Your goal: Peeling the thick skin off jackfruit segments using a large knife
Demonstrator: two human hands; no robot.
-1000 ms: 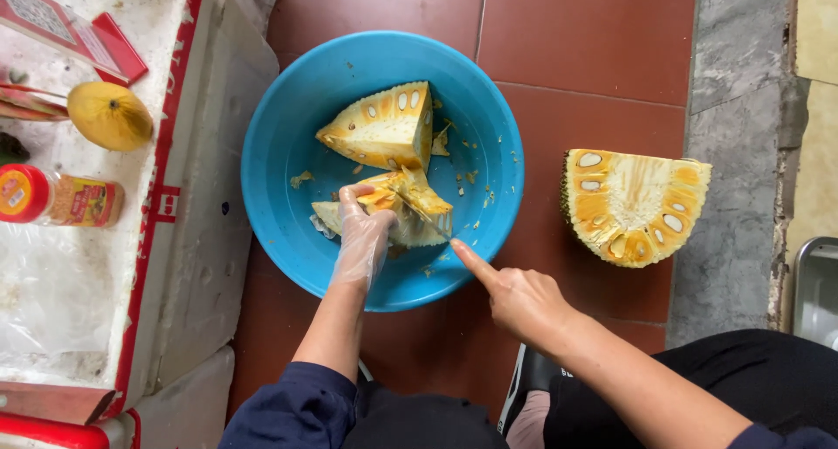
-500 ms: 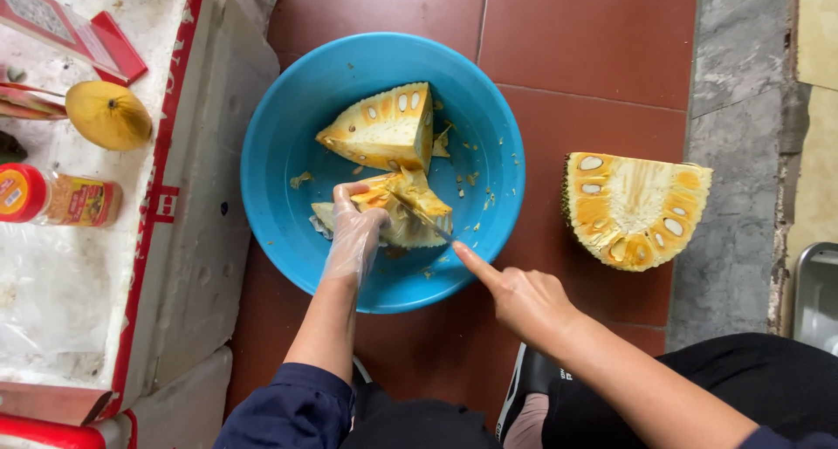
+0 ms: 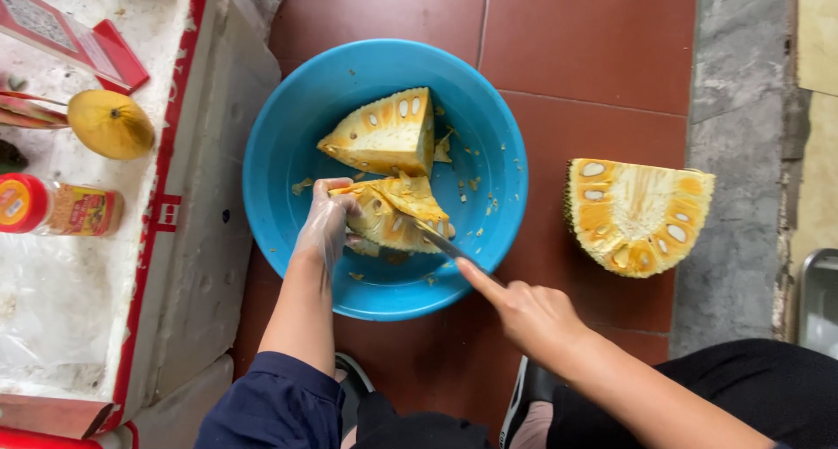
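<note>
A blue plastic basin (image 3: 288, 143) on the red tile floor holds two jackfruit wedges. My left hand (image 3: 325, 225), in a thin clear glove, grips the nearer jackfruit wedge (image 3: 397, 215) at its left end. My right hand (image 3: 524, 314) holds a knife (image 3: 441, 242), index finger stretched along the blade's back; the blade is in that wedge. A second jackfruit wedge (image 3: 384, 135) lies farther back in the basin. A large jackfruit piece (image 3: 635, 213) rests cut side up on the floor to the right.
A white foam box lid (image 3: 96, 239) on the left carries a yellow mango (image 3: 111, 123), a red-capped jar (image 3: 57, 207) lying on its side and a red packet (image 3: 70, 34). A grey stone strip (image 3: 738, 152) runs along the right. A metal container's corner (image 3: 819, 301) shows at the right edge.
My left hand has shifted left and turned the near wedge so more of its cut face shows. The knife blade has slid deeper along it.
</note>
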